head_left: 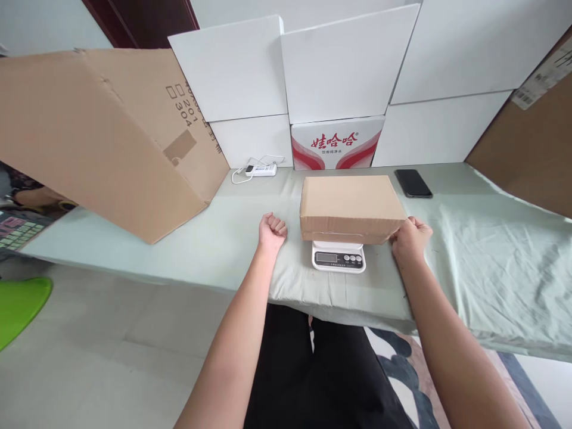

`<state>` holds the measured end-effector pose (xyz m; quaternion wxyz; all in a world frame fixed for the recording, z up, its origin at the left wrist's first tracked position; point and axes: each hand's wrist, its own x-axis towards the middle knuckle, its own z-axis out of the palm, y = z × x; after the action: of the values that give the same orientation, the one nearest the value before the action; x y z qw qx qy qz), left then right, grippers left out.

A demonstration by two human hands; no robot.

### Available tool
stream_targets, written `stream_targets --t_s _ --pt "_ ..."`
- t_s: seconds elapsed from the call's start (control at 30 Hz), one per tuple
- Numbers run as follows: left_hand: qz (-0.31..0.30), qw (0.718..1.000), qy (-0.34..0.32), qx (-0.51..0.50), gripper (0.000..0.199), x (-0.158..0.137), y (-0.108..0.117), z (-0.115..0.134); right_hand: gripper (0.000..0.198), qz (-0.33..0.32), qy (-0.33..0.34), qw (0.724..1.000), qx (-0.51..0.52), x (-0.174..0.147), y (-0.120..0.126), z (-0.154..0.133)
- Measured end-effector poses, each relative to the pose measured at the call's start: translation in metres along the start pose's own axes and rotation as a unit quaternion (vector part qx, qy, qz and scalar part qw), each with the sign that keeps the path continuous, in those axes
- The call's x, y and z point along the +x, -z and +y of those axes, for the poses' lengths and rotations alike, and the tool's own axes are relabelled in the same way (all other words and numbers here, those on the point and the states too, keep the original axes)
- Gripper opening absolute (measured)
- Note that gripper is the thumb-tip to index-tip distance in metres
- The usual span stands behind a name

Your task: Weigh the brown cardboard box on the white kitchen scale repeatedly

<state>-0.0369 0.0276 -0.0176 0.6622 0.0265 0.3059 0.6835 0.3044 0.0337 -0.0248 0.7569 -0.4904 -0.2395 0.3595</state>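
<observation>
A closed brown cardboard box [353, 196] lies flat on a white digital kitchen scale [339, 266]. It covers most of the scale; only the front panel with the display and buttons shows, and the display carries no readable figure. My left hand [272, 230] rests on the cloth to the left of the box, apart from it, curled in a fist with nothing in it. At the box's front right corner, my right hand [411, 239] is closed, its fingers against the cardboard; part of them is hidden.
A black phone [413, 183] lies behind my right hand. White boxes [335, 65] are stacked along the back, with a red-printed carton [337, 143] among them. A power strip with a white cable [261, 170] lies back left. Large cardboard [134, 131] stands on the left.
</observation>
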Motion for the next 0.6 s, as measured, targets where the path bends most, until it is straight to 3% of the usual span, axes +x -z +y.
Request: stream_targets --t_s 0.6 --pt "-0.007 1.000 -0.009 -0.002 0.061 -0.0010 -0.0002 -0.0009 0.050 -0.002 0.003 1.000 -0.008 0.0042 0.0032 0.0043"
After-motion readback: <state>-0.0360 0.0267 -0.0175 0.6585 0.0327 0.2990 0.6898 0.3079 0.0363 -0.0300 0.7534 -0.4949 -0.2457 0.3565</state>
